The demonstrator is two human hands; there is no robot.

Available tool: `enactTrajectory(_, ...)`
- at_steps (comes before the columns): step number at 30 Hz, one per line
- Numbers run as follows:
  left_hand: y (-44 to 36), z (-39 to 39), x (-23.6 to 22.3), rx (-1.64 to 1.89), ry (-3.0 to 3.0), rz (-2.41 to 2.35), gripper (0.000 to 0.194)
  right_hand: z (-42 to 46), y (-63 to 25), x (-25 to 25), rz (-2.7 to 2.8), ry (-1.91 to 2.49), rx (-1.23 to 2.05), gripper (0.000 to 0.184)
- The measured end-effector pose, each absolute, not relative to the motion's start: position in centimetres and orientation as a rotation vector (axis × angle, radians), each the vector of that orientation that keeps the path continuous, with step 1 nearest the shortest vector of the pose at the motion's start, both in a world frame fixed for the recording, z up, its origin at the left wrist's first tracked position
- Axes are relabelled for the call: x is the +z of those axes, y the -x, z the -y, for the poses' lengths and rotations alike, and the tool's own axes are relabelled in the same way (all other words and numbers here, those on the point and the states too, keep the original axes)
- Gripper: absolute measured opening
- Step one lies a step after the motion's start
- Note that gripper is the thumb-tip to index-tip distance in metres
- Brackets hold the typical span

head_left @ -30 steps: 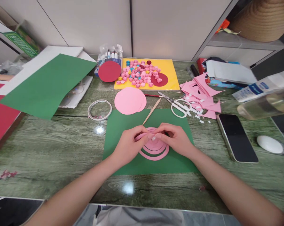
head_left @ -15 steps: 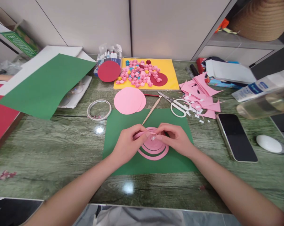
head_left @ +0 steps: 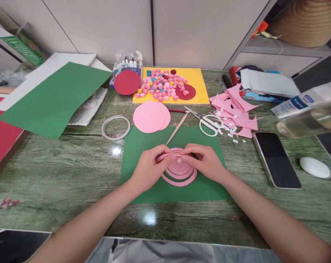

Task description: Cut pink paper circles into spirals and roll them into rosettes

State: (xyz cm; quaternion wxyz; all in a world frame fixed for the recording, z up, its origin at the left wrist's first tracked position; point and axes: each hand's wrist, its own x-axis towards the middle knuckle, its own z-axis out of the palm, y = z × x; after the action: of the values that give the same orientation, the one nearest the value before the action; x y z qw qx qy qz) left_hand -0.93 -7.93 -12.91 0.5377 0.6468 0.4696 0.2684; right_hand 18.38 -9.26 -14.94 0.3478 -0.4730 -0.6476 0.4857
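Pink paper spiral (head_left: 181, 168) sits, in the head view, on a green sheet (head_left: 179, 195) at the middle of the surface (head_left: 72, 182), partly hidden under the fingers. The left hand (head_left: 151, 164) is nearly closed, thumb and fingers pinching the paper's upper part; the right hand (head_left: 205, 160) meets it from the other side in a like pinch. They come so close together probably because so thin a strip needs support on both sides (a pale spot between the thumbs is too small to make out). The outer coils lie loose toward the wearer, and the green sheet likely serves as a mat. Just beyond, a wooden stick (head_left: 177, 128) rests with one end on the mat, near the scissors (head_left: 200, 116) and two overlapping pink circles (head_left: 149, 117), seemingly laid there for easy reach. Pink scraps (head_left: 238, 106) are heaped to the right, apparently to keep them off the mat. As for containers, a clear plastic bag (head_left: 139, 56) holds markers (head_left: 131, 64), with a red circle (head_left: 127, 82) in front of it. At the right, a see-through bottle (head_left: 294, 126) seems to hold something pale, though I cannot tell what. A yellow sheet (head_left: 195, 76) works almost like a tray, carrying many small paper buds (head_left: 165, 86), mostly pink.
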Motion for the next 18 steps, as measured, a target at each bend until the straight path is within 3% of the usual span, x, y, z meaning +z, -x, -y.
enactTrajectory(18, 0.91, 7.91, -12.87, 0.629, -1.570, -1.131, 0.021, 9.24, -18.30, -14.76, 1.678, 1.246, 1.256, 0.014)
